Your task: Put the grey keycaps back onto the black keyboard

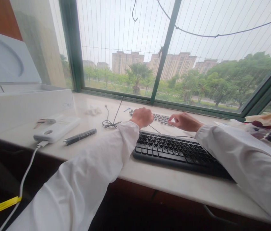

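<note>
My left hand [143,117] is closed, knuckles up, over the left part of some loose dark keycaps [160,118] laid in rows on the white sill. What its fingers hold, if anything, is hidden. At the right end of those keycaps, my right hand [183,122] is curled, thumb and forefinger close together. Anything between those fingertips is too small to make out. Nearer to me lies a black keyboard [166,154], its right part covered by my right sleeve. Many of its upper keys look like bare sockets, while keycaps sit on the front rows.
A coiled dark cable [111,124] and a small blue piece [127,109] lie left of the keycaps. Further left are a dark pen [80,137], a white power bank [56,130] with a cable, and an open white box [27,109]. Crumpled wrappers [253,128] lie right.
</note>
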`<state>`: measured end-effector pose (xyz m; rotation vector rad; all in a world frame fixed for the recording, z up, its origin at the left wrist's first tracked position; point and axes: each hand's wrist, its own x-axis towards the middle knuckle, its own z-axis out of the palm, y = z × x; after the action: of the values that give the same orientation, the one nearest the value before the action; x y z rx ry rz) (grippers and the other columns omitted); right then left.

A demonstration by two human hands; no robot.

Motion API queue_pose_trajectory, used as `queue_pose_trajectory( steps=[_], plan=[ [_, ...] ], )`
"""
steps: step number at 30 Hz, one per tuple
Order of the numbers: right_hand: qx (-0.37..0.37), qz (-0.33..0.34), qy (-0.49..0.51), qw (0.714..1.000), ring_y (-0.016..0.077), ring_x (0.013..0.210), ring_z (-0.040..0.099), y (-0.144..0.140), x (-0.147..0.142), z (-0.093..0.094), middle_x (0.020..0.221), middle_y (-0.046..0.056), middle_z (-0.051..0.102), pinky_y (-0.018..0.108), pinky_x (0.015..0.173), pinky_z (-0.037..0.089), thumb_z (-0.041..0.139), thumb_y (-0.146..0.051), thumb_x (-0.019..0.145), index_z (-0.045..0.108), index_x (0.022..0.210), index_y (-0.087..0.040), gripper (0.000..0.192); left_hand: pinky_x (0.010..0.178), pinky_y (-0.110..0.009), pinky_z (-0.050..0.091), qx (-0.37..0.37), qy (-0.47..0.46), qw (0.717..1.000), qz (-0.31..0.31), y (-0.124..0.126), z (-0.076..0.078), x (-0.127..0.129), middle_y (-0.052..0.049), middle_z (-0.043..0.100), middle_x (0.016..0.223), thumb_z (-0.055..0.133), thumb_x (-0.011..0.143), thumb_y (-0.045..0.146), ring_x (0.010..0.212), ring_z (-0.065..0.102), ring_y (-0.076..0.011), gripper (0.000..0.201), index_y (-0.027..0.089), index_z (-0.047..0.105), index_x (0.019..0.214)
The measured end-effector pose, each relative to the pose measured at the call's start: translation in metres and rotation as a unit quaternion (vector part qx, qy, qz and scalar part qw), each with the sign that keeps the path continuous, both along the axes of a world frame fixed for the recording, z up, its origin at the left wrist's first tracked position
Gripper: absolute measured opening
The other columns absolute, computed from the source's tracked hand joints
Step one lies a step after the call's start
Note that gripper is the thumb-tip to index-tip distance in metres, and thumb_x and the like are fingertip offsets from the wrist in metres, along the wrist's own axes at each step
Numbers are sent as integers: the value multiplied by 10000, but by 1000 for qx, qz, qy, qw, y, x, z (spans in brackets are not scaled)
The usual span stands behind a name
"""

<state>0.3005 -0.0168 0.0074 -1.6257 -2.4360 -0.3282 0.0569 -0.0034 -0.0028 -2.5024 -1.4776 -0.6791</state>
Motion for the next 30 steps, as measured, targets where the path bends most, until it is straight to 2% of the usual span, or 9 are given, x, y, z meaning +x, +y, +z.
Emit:
queue_pose_trajectory(
  steps=[3, 6, 9, 12, 15, 18, 20, 24, 30],
  plan=[
    [21, 33, 2, 999, 109, 476, 434, -35, 16, -2, 528, -26, 525, 254, 532, 293, 509, -509, 889, 706, 955, -181, 389, 742, -375, 481, 15, -3, 1000, -15, -4, 0, 2, -153, 671, 785, 380, 905, 342, 803, 643, -260, 427, 115, 734, 835],
    [69, 72, -16, 995, 124, 526, 470, -61, 26, -6, 528, -24, 508, 246, 578, 326, 507, -487, 905, 694, 976, -184, 362, 627, -339, 436, 30, -7, 999, -42, -8, -1, 5, -113, 605, 619, 383, 901, 369, 623, 584, -210, 459, 135, 700, 665],
    [105, 116, -36, 987, 129, 545, 478, -76, 31, -8, 517, -29, 513, 237, 599, 347, 541, -449, 896, 687, 997, -195, 310, 521, -303, 331, 36, -19, 996, -81, -13, -4, 11, -46, 464, 460, 397, 892, 398, 452, 415, -138, 500, 167, 581, 488],
    [152, 154, -50, 975, 130, 532, 456, -84, 31, -5, 495, -36, 515, 232, 590, 346, 560, -425, 885, 683, 981, -209, 267, 496, -289, 249, 20, -66, 990, -121, -22, -7, 20, 2, 356, 415, 425, 883, 426, 422, 279, -103, 523, 184, 466, 421],
    [187, 181, -68, 963, 128, 505, 426, -90, 29, -2, 485, -42, 531, 243, 598, 354, 569, -394, 871, 675, 972, -216, 231, 504, -275, 238, -84, -128, 972, -177, -36, -5, 31, 25, 360, 442, 413, 903, 480, 437, 264, -92, 523, 180, 531, 491],
    [201, 194, -79, 957, 125, 474, 389, -95, 26, -1, 456, -51, 510, 256, 598, 353, 563, -378, 863, 663, 963, -203, 225, 515, -260, 249, -198, -160, 944, -209, -51, -1, 39, 34, 422, 494, 457, 879, 555, 464, 312, -91, 473, 182, 694, 711],
    [205, 196, -81, 956, 127, 456, 362, -98, 24, 0, 421, -60, 473, 267, 596, 350, 550, -384, 867, 659, 949, -193, 234, 507, -257, 230, -246, -159, 931, -216, -57, 1, 42, 39, 425, 508, 504, 842, 602, 473, 307, -90, 472, 189, 732, 822],
    [207, 187, -78, 957, 127, 448, 348, -101, 20, 2, 416, -58, 465, 279, 606, 347, 541, -398, 870, 662, 932, -193, 246, 497, -268, 165, -291, -152, 920, -215, -63, 0, 45, 48, 365, 502, 544, 788, 667, 484, 258, -94, 498, 208, 733, 832],
    [215, 202, -75, 952, 133, 463, 363, -103, 16, 1, 408, -52, 453, 278, 615, 341, 525, -398, 879, 663, 907, -196, 247, 510, -285, 148, -308, -162, 910, -224, -68, 0, 46, 37, 361, 544, 550, 779, 674, 522, 245, -101, 496, 204, 703, 743]
  ],
)
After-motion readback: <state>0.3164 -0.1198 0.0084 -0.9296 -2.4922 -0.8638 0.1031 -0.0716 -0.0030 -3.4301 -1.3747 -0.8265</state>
